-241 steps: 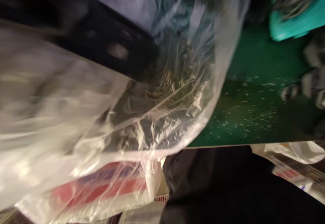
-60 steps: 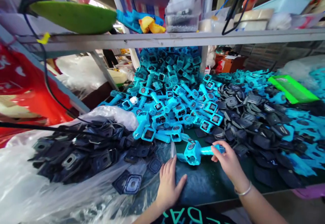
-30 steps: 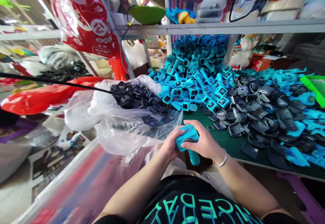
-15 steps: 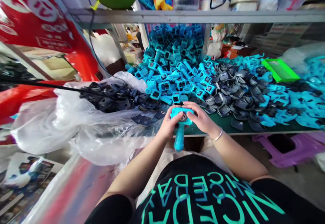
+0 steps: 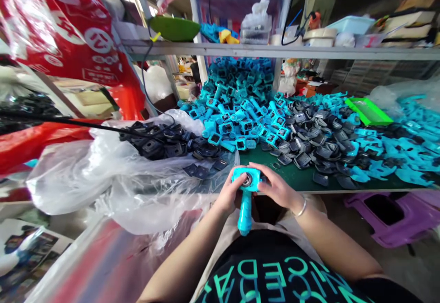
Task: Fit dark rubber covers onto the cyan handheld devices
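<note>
You had lifted the turquoise moulded plastic part [image 5: 245, 211] off the green work mat [image 5: 292, 177] and held it just past the mat's edge, stem down, your left hand [image 5: 227, 194] and right hand [image 5: 277, 192] pressed together around its square head.

The head-worn camera is looking forward and down over the black printed T-shirt [image 5: 271, 275], sitting close behind the left hand [image 5: 228, 195] and right hand [image 5: 277, 190], with the green bench mat [image 5: 256, 161] just beyond them and the metal shelf [image 5: 275, 52] farther ahead.
</note>
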Demonstrator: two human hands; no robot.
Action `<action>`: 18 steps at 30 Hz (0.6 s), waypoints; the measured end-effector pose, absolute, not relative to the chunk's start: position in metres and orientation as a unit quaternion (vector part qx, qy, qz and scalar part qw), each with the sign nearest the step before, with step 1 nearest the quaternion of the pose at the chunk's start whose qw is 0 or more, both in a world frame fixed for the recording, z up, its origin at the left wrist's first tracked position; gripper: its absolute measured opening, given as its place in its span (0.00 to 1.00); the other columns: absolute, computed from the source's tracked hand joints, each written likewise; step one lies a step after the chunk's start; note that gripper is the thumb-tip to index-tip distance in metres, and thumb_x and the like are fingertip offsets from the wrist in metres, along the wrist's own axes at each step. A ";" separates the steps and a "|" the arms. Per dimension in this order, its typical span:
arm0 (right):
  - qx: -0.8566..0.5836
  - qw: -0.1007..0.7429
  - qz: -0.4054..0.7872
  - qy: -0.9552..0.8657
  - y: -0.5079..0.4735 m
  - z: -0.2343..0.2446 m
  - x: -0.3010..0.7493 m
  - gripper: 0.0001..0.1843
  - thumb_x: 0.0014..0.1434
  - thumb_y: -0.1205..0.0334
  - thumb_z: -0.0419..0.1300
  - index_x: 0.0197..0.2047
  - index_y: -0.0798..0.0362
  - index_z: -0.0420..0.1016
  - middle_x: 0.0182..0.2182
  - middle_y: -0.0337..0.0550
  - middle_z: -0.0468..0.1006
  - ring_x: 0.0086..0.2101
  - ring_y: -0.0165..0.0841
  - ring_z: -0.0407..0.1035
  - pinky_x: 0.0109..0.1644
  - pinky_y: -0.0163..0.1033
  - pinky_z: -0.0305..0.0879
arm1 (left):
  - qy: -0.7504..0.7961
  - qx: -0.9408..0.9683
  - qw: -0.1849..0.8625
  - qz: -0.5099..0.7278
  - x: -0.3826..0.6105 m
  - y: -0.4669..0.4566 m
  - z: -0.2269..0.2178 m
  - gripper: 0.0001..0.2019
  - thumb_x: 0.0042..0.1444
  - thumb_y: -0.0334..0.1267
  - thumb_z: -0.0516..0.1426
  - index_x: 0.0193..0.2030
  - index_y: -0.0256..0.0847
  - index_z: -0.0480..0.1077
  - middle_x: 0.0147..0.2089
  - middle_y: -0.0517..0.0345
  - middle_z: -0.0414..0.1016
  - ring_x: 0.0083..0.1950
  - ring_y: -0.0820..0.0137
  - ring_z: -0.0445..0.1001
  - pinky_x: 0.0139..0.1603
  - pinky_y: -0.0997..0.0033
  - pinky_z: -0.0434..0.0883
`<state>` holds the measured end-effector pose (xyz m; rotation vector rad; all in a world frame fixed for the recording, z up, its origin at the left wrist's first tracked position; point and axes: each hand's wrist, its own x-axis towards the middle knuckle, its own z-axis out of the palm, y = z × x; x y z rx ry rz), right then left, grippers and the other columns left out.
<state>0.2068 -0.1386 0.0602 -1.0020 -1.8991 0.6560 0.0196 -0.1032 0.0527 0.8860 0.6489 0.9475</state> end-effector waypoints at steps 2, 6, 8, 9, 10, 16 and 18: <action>-0.406 0.419 0.254 -0.772 -0.145 0.055 0.206 0.47 0.61 0.40 0.70 0.75 0.48 0.58 0.70 0.56 0.66 0.68 0.47 0.65 0.71 0.51 0.66 | 0.301 0.403 0.748 0.432 0.016 -0.105 0.052 0.35 0.45 0.57 0.73 0.54 0.43 0.66 0.36 0.62 0.76 0.31 0.69 0.76 0.32 0.67 0.76; -0.434 0.447 0.188 -0.759 -0.145 0.047 0.202 0.41 0.58 0.54 0.75 0.69 0.47 0.63 0.65 0.53 0.71 0.65 0.44 0.68 0.70 0.49 0.68 | 0.294 0.405 0.745 0.441 0.016 -0.103 0.051 0.34 0.45 0.55 0.74 0.53 0.43 0.67 0.38 0.63 0.76 0.37 0.72 0.74 0.39 0.73 0.73; -0.443 0.460 0.172 -0.750 -0.142 0.046 0.202 0.38 0.58 0.60 0.73 0.67 0.47 0.64 0.63 0.51 0.72 0.64 0.43 0.69 0.69 0.49 0.68 | 0.285 0.407 0.750 0.437 0.020 -0.100 0.050 0.35 0.45 0.55 0.75 0.54 0.43 0.68 0.39 0.62 0.76 0.39 0.73 0.73 0.41 0.74 0.71; -0.446 0.462 0.170 -0.748 -0.140 0.046 0.204 0.37 0.58 0.61 0.73 0.67 0.46 0.65 0.62 0.50 0.73 0.63 0.42 0.69 0.69 0.48 0.68 | 0.279 0.407 0.755 0.432 0.022 -0.097 0.049 0.35 0.45 0.54 0.74 0.54 0.42 0.67 0.40 0.61 0.77 0.39 0.73 0.73 0.42 0.74 0.71; -0.447 0.460 0.171 -0.748 -0.139 0.046 0.207 0.38 0.57 0.63 0.73 0.67 0.46 0.64 0.62 0.50 0.73 0.63 0.42 0.69 0.69 0.48 0.68 | 0.272 0.407 0.761 0.426 0.025 -0.095 0.048 0.35 0.46 0.54 0.74 0.55 0.43 0.67 0.40 0.61 0.77 0.39 0.72 0.73 0.43 0.73 0.71; -0.445 0.449 0.183 -0.753 -0.136 0.047 0.224 0.39 0.57 0.65 0.73 0.68 0.44 0.64 0.64 0.49 0.72 0.65 0.42 0.68 0.70 0.49 0.67 | 0.273 0.439 0.744 0.422 0.035 -0.087 0.036 0.33 0.50 0.56 0.72 0.56 0.45 0.67 0.45 0.61 0.76 0.44 0.72 0.73 0.47 0.73 0.70; -0.436 0.453 0.186 -0.755 -0.136 0.046 0.226 0.37 0.58 0.64 0.73 0.67 0.44 0.64 0.65 0.49 0.70 0.66 0.41 0.67 0.71 0.48 0.66 | 0.291 0.468 0.722 0.418 0.035 -0.087 0.033 0.34 0.50 0.58 0.71 0.58 0.46 0.67 0.46 0.60 0.75 0.43 0.71 0.73 0.44 0.72 0.70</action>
